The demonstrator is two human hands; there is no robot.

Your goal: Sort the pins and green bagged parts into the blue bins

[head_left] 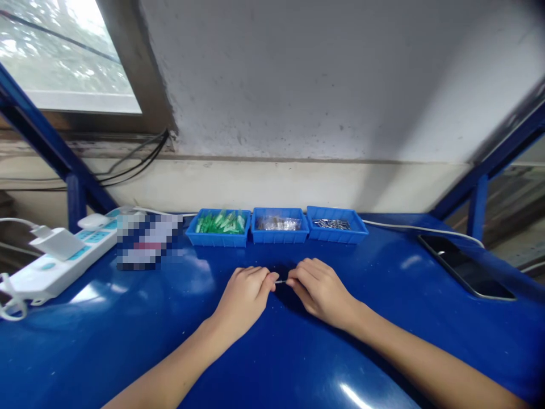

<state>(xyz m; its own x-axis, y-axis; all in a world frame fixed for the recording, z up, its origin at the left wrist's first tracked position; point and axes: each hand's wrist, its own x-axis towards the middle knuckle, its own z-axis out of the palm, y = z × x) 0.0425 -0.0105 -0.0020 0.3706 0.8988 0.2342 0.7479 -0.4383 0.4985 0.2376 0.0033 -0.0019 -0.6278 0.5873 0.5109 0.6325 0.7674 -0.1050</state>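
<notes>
My left hand [251,287] is closed in a pinch on one end of a thin, silvery metal rod [280,281]. From the other side, the fingertips of my right hand [319,287] pinch the rod's opposite end. Only a short stretch shows between the hands, and its exact kind is too small to make out. Beyond the hands stand three blue bins in a row. Green translucent plastic pieces [221,222] fill the left bin [217,241]. Clear small pieces [279,223] lie in the middle bin [279,237]. Short metal shafts [331,224] lie in the right bin [338,235].
A white power strip [55,278] with plugged-in chargers [62,243] runs along the left. Near it lies a pixelated item [149,241]. A dark phone [466,267] rests on the blue table [264,363] at right. Blue frame posts [477,204] and a wall bound the back.
</notes>
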